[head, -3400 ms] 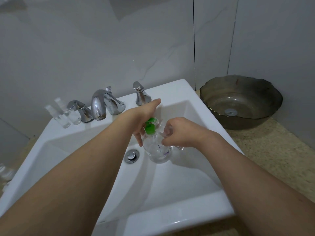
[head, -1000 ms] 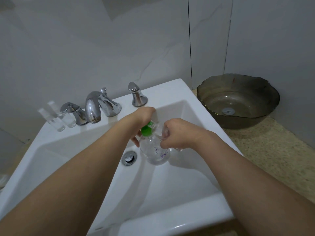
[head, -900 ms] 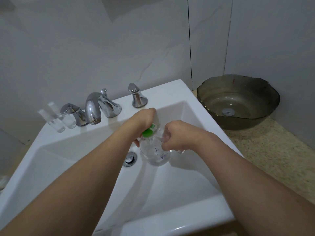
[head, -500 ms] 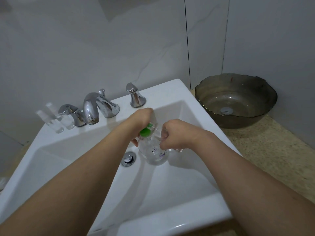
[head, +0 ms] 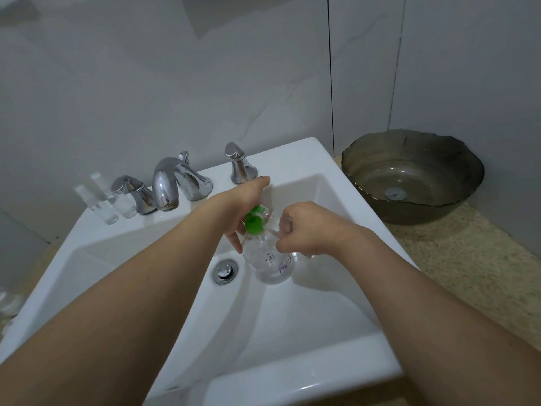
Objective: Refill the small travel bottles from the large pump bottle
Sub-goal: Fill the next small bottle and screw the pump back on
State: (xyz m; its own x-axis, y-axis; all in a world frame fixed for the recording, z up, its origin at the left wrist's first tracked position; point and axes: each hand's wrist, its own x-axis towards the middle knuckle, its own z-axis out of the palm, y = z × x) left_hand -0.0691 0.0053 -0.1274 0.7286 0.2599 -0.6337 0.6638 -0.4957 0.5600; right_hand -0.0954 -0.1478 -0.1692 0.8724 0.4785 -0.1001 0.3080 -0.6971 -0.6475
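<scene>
pump bottle (head: 270, 260): clear, green pump, held over sink (head: 292, 332) basin, right of drain (head: 224, 271)
left hand (head: 244, 206): on green pump, fingers wrapped around bottle neck
right hand (head: 304, 230): clenched, grasping small clear bottle beside pump
travel bottles (head: 104, 200): two, on sink ledge left of faucet (head: 169, 183)
</scene>
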